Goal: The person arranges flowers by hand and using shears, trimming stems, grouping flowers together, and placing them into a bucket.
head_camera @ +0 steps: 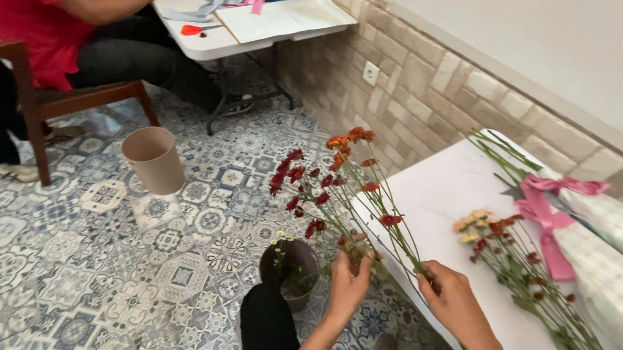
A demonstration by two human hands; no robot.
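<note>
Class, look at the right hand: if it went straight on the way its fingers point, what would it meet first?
The right hand points up-left along the red flowers it holds; beyond them, probably the left hand, though depth is unclear.

The floor [86, 267] is laid with patterned tiles in blue, grey and white, and a low band of pale brick-look tiles [428, 95] runs along the foot of a plain white wall [572, 48], with a white socket [371, 72] set into it. A white folding table [217, 42] stands at the far end beside a wooden chair [41, 100], and a second white table [449, 189] sits against the wall nearer by.
</note>
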